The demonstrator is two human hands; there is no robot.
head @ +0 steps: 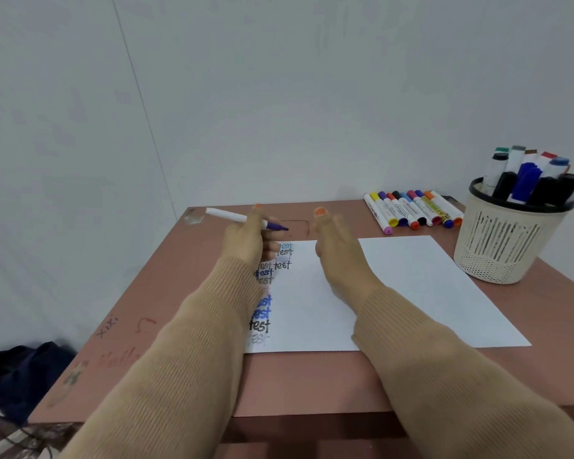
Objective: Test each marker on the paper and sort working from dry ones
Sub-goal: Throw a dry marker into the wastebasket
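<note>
One purple marker [242,219] was pinched in left hand [246,240] over paper's [411,286] far-left corner; right hand [338,250] hovered open, empty. Prob. mid-test; next: tip to paper nr 'test' marks [283,265].

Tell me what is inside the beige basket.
Markers stand in the basket, with black, blue, green and red ends showing. Its wall hides their lower parts and the bottom.

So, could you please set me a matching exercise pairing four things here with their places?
1. purple-tipped marker
2. row of markers
3. mesh basket
4. sheet of paper

A. lying at the far edge of the table
B. in the left hand
C. right side, holding markers
D. middle, "test" written on it

Pairs: 1-B, 2-A, 3-C, 4-D.
</note>
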